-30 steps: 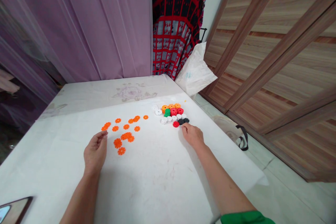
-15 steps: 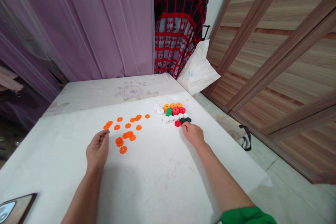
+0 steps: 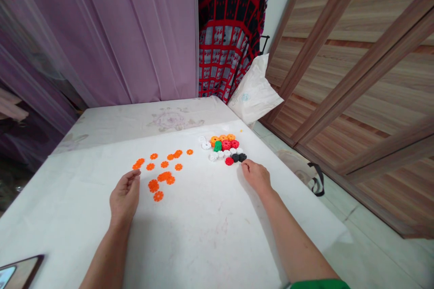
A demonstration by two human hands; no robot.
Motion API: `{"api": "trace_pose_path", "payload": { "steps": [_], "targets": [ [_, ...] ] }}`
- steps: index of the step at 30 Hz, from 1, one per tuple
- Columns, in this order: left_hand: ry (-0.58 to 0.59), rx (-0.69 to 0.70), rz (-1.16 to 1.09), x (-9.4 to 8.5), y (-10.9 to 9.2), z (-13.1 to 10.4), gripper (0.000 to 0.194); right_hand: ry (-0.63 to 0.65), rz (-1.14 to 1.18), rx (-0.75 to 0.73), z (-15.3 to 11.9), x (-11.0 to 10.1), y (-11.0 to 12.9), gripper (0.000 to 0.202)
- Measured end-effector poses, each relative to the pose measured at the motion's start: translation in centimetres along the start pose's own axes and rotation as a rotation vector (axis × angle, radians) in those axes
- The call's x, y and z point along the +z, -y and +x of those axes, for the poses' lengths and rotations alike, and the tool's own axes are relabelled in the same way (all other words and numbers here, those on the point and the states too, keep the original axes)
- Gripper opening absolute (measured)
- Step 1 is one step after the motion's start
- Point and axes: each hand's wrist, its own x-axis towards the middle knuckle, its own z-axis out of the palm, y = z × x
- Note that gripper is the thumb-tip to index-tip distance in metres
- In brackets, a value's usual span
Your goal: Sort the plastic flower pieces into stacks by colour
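My left hand (image 3: 125, 195) rests on its side on the white table, fingers curled together and no object visible in them. Just beyond its fingertips lie orange flower-shaped plastic discs (image 3: 139, 163), with several more orange discs (image 3: 164, 176) scattered to its right, some overlapping. My right hand (image 3: 257, 176) is closed, its fingertips just to the near right of the black stacks of discs (image 3: 239, 157), and nothing shows in its fingers. Beside the black stacks stand a red stack (image 3: 229, 161), white stacks (image 3: 220, 155), a green stack (image 3: 217, 146), larger red stacks (image 3: 226, 145) and yellow-orange stacks (image 3: 223, 138).
Two white pieces (image 3: 205, 145) sit left of the coloured stacks. A phone (image 3: 22, 271) lies at the near left corner. Past the table's right edge are a white bag (image 3: 254, 92) and a wooden wardrobe (image 3: 339, 81). A purple curtain (image 3: 142, 31) hangs behind.
My right hand has drawn back slightly to the right, away from the black stacks, which now show more fully. My left hand stays nearly where it was. The view has shifted slightly.
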Motion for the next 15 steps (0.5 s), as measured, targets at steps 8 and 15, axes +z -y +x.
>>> {"api": "trace_pose_path", "payload": {
  "steps": [8,15],
  "targets": [
    [0.009,0.036,0.008,-0.06,-0.08,0.00,0.031,-0.018,0.020,0.012,0.72,-0.04,-0.47,0.039],
    [0.002,0.036,0.007,0.04,0.22,0.11,0.033,-0.032,0.057,0.035,0.49,-0.04,-0.21,0.037]
  ]
}}
